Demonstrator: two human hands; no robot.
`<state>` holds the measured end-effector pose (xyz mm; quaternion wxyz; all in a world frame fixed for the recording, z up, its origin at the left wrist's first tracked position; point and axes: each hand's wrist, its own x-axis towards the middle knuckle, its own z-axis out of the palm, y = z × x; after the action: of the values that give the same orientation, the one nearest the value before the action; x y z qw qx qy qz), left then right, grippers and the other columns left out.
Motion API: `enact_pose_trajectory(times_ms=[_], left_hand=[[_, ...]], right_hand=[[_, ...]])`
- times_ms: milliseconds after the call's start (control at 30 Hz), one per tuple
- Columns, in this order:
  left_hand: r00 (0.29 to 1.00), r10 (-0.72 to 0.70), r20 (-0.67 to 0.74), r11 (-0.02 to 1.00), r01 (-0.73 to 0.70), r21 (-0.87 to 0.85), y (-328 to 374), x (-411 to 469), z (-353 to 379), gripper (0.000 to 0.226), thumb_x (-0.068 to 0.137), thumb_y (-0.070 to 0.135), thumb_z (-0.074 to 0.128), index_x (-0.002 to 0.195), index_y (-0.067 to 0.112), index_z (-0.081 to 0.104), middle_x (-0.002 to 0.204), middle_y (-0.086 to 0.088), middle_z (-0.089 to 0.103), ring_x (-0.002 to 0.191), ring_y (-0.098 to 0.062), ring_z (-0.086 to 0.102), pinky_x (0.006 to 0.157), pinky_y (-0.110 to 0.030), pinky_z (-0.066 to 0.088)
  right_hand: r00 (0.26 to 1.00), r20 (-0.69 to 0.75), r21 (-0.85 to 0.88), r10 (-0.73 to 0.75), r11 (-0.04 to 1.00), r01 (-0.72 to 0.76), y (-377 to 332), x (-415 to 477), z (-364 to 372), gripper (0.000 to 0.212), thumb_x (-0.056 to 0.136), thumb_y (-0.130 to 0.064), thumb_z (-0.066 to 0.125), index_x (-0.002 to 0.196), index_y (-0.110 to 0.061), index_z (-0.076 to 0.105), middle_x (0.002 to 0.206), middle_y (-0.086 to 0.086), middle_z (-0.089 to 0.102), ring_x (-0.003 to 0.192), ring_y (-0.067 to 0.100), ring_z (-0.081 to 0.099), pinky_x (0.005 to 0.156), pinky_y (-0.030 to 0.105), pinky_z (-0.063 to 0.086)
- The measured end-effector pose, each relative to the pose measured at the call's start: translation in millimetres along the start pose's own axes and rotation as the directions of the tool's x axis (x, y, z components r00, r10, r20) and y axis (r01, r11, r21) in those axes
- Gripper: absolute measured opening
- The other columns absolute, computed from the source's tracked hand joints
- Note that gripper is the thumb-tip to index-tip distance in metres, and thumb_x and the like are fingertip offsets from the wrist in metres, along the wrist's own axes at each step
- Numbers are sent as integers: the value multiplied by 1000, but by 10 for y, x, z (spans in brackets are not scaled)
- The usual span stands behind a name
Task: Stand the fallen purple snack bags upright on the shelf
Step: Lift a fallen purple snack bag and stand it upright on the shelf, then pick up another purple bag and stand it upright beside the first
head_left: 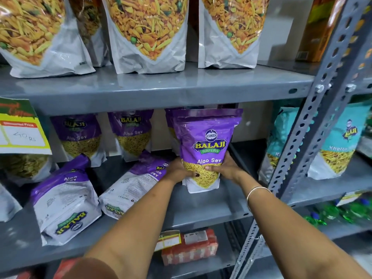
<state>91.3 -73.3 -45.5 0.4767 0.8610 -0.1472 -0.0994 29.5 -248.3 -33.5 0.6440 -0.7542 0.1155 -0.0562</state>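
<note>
An upright purple Aloo Sev bag (207,141) stands at the right of the grey middle shelf (201,206). My left hand (179,170) grips its lower left side and my right hand (225,168) its lower right side. Two more purple bags lie flat on their fronts: one at the front left (64,200), one in the middle (132,184), just left of my left hand. Behind them two purple bags stand upright at the back (77,135) (132,133), and another is partly hidden behind the held one.
White mixed-snack bags (149,33) fill the upper shelf. A perforated steel post (298,150) borders the shelf on the right, with teal bags (340,141) beyond it. A yellow price tag (22,133) hangs at left. A red packet (189,248) lies on the lower shelf.
</note>
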Motion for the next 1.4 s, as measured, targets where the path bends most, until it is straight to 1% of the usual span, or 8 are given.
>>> enact_pose_trajectory(times_ms=[467,567,667,833,1033,1167,1300,1400], left_hand=[[999,-25,-27,991,29,129,310,-721,423,68,70,17,80,130,6,50,132,-17,58,122,-30,56,101,-38,47],[989,-85,-123,983,104,152,310,-787,294,82,67,14,81,133,1,35,135,-20,48,126,-34,48,104,-39,43],[981,-46,-187,967,91,239,247,-809,-12,77,69,17,80,130,-3,38,133,-22,48,124,-34,47,101,-34,39],[965,-105,-238,905,193,380,-88,-777,-745,61,84,31,63,137,8,44,141,-19,48,127,-34,49,105,-40,42],[915,-343,-211,859,397,322,-658,-751,-1363,69,87,42,55,139,-1,39,146,-20,44,133,-34,45,107,-37,41],[935,-339,-102,879,353,319,-879,-622,-1593,61,92,41,46,134,-4,48,142,-24,48,129,-35,48,104,-37,42],[940,-337,54,892,300,338,-937,-519,-1677,61,88,40,57,133,-1,49,141,-17,51,128,-30,50,86,-31,48],[911,-380,164,903,326,279,-962,-467,-1750,52,82,42,65,116,3,64,121,-13,65,104,-26,62,65,-24,42]], right_hand=[[995,96,-137,29,990,-16,26,-641,-347,66,74,-5,76,130,0,43,121,12,63,123,34,54,106,43,44],[924,205,-402,324,888,-222,-124,-709,-316,66,86,-40,60,141,-12,38,147,11,44,136,34,41,104,39,39],[707,143,-661,692,599,-452,-275,-789,-170,84,89,-57,42,149,-5,13,155,23,24,139,43,32,102,51,38],[632,144,-833,762,438,-338,-459,-719,438,63,94,-55,30,92,6,48,82,24,55,100,40,61,105,50,38],[833,173,-566,526,745,-352,-391,-522,1444,64,95,-46,39,135,3,39,70,14,45,70,28,52,86,44,49],[834,124,-328,538,815,-477,-222,-448,1976,36,90,-48,49,98,-13,46,70,10,40,57,23,42,53,33,39],[803,127,-83,582,813,-576,-105,-413,2181,31,87,-47,56,85,-17,46,75,7,51,61,21,49,61,31,44],[787,184,103,588,785,-611,-20,-350,2134,23,83,-37,65,82,-17,53,83,5,60,72,21,56,94,42,47]])
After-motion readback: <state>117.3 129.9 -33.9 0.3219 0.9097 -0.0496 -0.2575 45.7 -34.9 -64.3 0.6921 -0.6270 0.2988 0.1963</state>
